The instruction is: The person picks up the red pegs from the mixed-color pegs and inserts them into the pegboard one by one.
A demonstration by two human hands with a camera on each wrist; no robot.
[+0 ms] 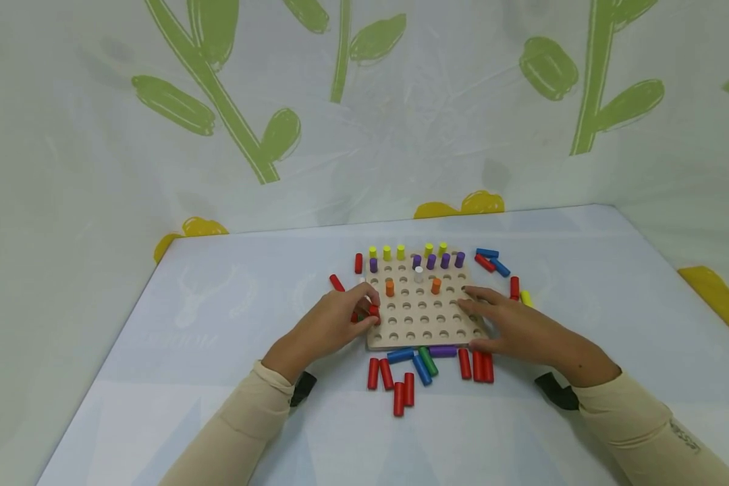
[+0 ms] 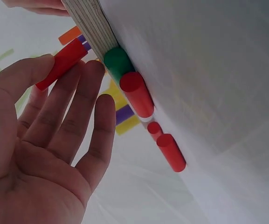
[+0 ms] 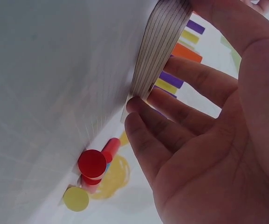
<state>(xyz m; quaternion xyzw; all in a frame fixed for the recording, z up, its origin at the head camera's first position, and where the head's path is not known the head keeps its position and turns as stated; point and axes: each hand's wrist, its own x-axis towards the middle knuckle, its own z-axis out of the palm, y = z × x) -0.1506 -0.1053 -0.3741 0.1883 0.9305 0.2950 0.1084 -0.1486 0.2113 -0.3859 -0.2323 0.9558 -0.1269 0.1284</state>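
The left hand (image 1: pixel 331 318) pinches a red peg (image 2: pixel 63 64), thumb on one side and fingers on the other. The peg is up by the left edge of the board (image 1: pixel 416 327), the flat wooden one with lots of round holes. Its long way goes more or less up and down, with a lean — a bit like the orange peg (image 1: pixel 436 286) that stands in a hole. The left hand is the near one. The right hand (image 1: pixel 507 325) is across the board, at the right edge, with its fingers spread and no peg in them. I can't tell if they push on the wood.

The bottom of the red peg is hard to make out, so I can't say if it touches the board. The left hand covers some of the left edge, and a green peg (image 2: pixel 118 60) there is mostly hidden from the head view. The right hand covers some holes. In the right wrist view, the left hand is cut off — just a bit shows.
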